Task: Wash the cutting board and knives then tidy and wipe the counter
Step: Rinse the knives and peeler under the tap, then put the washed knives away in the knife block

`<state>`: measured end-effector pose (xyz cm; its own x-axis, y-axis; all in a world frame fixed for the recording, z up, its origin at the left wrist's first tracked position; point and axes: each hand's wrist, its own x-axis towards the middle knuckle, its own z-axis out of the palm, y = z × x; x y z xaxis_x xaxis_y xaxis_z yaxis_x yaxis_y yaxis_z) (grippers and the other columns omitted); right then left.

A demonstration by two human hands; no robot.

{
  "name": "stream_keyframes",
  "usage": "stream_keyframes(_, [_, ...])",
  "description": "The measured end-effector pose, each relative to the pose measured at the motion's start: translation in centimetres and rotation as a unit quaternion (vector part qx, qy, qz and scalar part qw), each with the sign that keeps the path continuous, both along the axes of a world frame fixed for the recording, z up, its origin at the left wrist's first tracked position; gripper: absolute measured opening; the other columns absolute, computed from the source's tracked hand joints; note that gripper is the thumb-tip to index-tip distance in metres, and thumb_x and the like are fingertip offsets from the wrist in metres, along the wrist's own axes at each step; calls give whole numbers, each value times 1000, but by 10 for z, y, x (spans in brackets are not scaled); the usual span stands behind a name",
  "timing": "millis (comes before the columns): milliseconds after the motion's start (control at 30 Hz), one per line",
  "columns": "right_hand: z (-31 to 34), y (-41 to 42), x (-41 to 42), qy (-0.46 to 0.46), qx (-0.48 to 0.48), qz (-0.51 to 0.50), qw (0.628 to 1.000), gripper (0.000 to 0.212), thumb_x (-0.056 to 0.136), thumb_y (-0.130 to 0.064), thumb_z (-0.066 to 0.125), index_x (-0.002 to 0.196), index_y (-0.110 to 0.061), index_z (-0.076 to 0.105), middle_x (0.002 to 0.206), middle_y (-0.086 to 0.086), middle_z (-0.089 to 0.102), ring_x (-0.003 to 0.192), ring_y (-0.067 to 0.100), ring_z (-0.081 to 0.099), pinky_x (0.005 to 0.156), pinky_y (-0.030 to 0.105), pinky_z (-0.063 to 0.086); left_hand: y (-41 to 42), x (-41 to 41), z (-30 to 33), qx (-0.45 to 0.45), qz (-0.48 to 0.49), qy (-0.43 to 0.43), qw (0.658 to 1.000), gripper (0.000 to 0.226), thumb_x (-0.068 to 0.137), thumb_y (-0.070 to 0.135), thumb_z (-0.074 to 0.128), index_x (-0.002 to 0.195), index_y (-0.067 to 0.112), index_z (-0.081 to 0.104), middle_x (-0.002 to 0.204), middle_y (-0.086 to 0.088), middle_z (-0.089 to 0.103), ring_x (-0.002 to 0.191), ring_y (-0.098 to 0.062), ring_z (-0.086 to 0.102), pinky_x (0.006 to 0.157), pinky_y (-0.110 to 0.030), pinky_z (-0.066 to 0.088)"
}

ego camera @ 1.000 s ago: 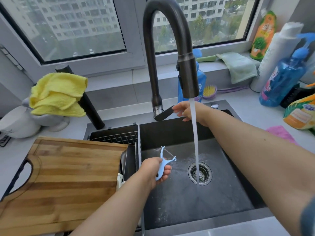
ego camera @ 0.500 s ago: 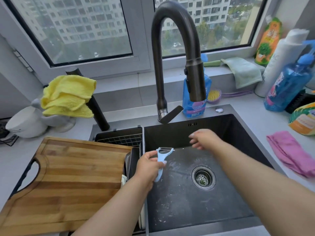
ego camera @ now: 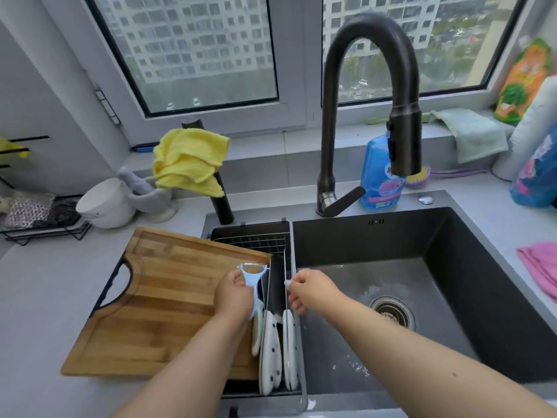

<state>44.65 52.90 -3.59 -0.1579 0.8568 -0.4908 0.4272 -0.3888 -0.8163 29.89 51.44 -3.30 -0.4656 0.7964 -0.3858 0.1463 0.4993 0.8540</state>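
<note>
The person is holding a small blue peeler (ego camera: 252, 282) in the left hand (ego camera: 234, 294). The fingers are curled tight around its handle, with the blade end pointing up toward 12 o'clock. The peeler is hanging over the spot where the wooden cutting board (ego camera: 156, 303) meets the drying rack (ego camera: 278, 251).

The right hand (ego camera: 310, 289) is reaching in from 3 o'clock toward the rack. Its fingers are bent and close to the thin wire edge — it is too hard to tell if that grip is pinching the wire or holding nothing.

The cutting board is lying flat at 9 o'clock from the hands, partly on the grey desk (ego camera: 39, 312) and partly over the rack. White knife handles with dark dots (ego camera: 272, 342) are standing in the rack just below the hands, toward 6 o'clock. The sink (ego camera: 452, 282) is at 3 o'clock and looks wet. No water is coming from the tap (ego camera: 404, 140).

It looks like the washing part is nearly over, and the person is putting the clean peeler away to dry. Next, the left hand likely needs to lower the peeler into a free slot in the rack and let go gently — not bumping the knives. After that, the wiping is probably waiting, with the pink cloth (ego camera: 539, 267) lying at 3 o'clock.
</note>
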Motion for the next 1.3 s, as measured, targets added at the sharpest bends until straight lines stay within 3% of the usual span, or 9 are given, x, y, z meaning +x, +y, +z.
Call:
stream_keyframes(133, [-5, -7, -25, -128, 21, 76, 989, 25, 94, -32, 54, 79, -13, 57, 74, 9, 61, 66, 22, 59, 74, 40, 59, -9, -19, -12, -24, 0, -15, 1000, 51, 88, -8, 44, 136, 8, 48, 123, -14, 60, 99, -31, 61, 64, -29, 50])
stream_keyframes(300, [-8, -27, -48, -233, 19, 172, 957, 24, 93, -32, 51, 75, -16, 45, 75, 4, 53, 74, 24, 54, 54, 25, 40, -11, -33, -14, -37, -10, 4, 999, 39, 93, -2, 44, 130, 6, 52, 112, -13, 61, 71, -18, 55, 58, -27, 45])
stream_keyframes(400, [-13, -37, -61, -257, -17, 178, 950, 45, 91, -41, 57, 118, -8, 43, 97, 6, 55, 88, 26, 56, 54, 29, 42, -12, -40, -12, -34, -19, 29, 999, 36, 90, 1, 47, 124, 9, 58, 110, -10, 63, 79, -21, 57, 64, -28, 46])
stream_keyframes(533, [-30, -44, -70, -245, -82, 114, 959, 79, 84, -39, 67, 141, -6, 22, 126, 12, 53, 106, 29, 63, 85, 42, 55, -23, -45, -9, -22, -6, 35, 999, 18, 88, 6, 51, 97, 17, 62, 91, -3, 64, 70, -19, 54, 55, -26, 39])
stream_keyframes(800, [0, -29, -72, -111, -5, -26, 993, 32, 86, -37, 56, 114, -33, 42, 92, 0, 61, 80, 20, 62, 65, 34, 54, -39, -56, 0, 10, 2, -25, 1000, 17, 89, 8, 51, 92, 17, 65, 79, -5, 65, 68, -19, 58, 63, -33, 51])
stream_keyframes(900, [28, -6, -74, -55, -63, -70, 994, 17, 89, -28, 53, 98, -17, 61, 73, 6, 57, 56, 21, 52, 53, 30, 45, -44, -57, 6, 7, 1, -70, 998, 17, 89, 2, 51, 92, 13, 64, 77, -7, 66, 71, -18, 61, 68, -34, 55])
stream_keyframes(1000, [52, 0, -66, 100, -95, -122, 983, 26, 88, -10, 51, 108, -2, 65, 67, 15, 52, 49, 22, 50, 51, 34, 52, -45, -65, 12, 16, -2, -57, 998, 16, 90, 4, 52, 94, 14, 65, 79, -7, 66, 73, -19, 62, 72, -36, 56])
stream_keyframes(1167, [67, 1, -46, 93, 68, -9, 993, 35, 86, 8, 55, 106, -20, 59, 87, 16, 58, 66, 23, 64, 72, 43, 61, -50, -101, 24, 66, -101, 113, 986, 15, 93, 15, 50, 100, 22, 62, 104, -2, 64, 88, -16, 60, 75, -34, 54])
stream_keyframes(1300, [91, 1, -53, -75, 249, 9, 966, 23, 84, -41, 67, 95, -23, 59, 81, 7, 63, 72, 25, 66, 65, 43, 60, -50, -137, 22, 10, -264, 496, 827, 39, 95, 34, 43, 134, 30, 48, 146, 5, 41, 141, -18, 24, 116, -48, 13])
